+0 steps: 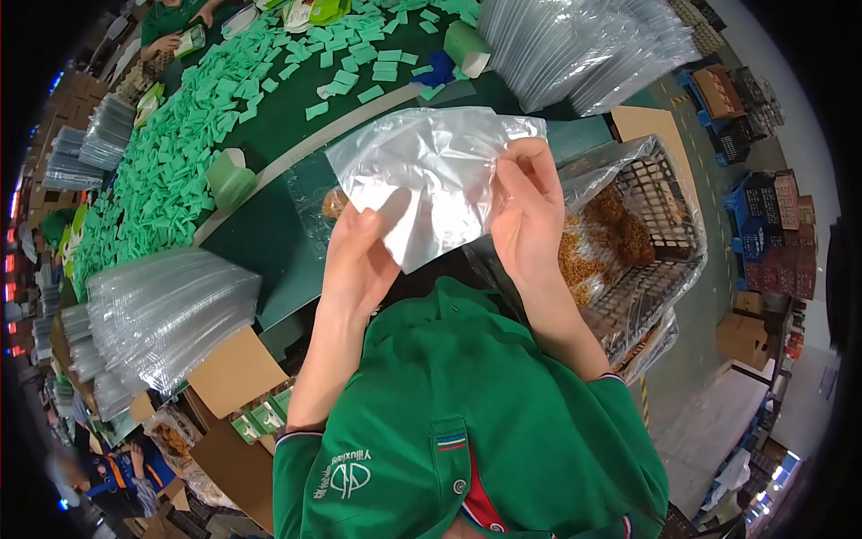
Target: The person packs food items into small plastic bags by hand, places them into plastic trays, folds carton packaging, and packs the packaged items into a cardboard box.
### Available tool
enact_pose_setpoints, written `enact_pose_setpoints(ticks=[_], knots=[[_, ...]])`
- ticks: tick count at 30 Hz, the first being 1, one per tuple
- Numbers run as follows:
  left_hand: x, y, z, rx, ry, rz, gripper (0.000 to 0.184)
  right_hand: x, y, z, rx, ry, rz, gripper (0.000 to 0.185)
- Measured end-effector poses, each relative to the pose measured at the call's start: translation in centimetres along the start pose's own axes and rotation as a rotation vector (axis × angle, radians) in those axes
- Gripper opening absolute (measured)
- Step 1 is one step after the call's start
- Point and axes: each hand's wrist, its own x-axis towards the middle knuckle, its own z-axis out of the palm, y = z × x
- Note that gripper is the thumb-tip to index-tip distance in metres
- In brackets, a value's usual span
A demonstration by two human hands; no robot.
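A crinkled, shiny clear plastic bag is stretched between my two hands above the dark green table. My right hand pinches its right side between thumb and fingers. At the lower left edge of the bag is my left hand, its thumb on the near side and its fingers partly hidden, closed on the film. Behind my left hand, a brown food piece in clear wrapping lies on the table.
Many small green packets cover the table's far side. Stacks of clear plastic trays stand left and at the back right. A lined crate at right holds brown food. Other people, one at the top left, are nearby.
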Motion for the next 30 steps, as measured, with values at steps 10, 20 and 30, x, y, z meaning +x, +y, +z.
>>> enact_pose_setpoints(ticks=[10, 20, 30], knots=[[-0.6, 0.6, 0.9, 0.255, 0.211, 0.130, 0.022, -1.3, 0.8, -1.4, -0.400, -0.073, -0.134, 0.009], [-1.4, 0.1, 3.8, 0.490, 0.175, 0.224, 0.019, -4.0, -1.4, 2.8, -0.989, -0.336, -0.390, 0.016], [-1.9, 0.1, 3.1, 0.281, 0.071, 0.124, 0.018, -4.1, 0.5, 1.6, -0.363, -0.186, -0.044, 0.008]])
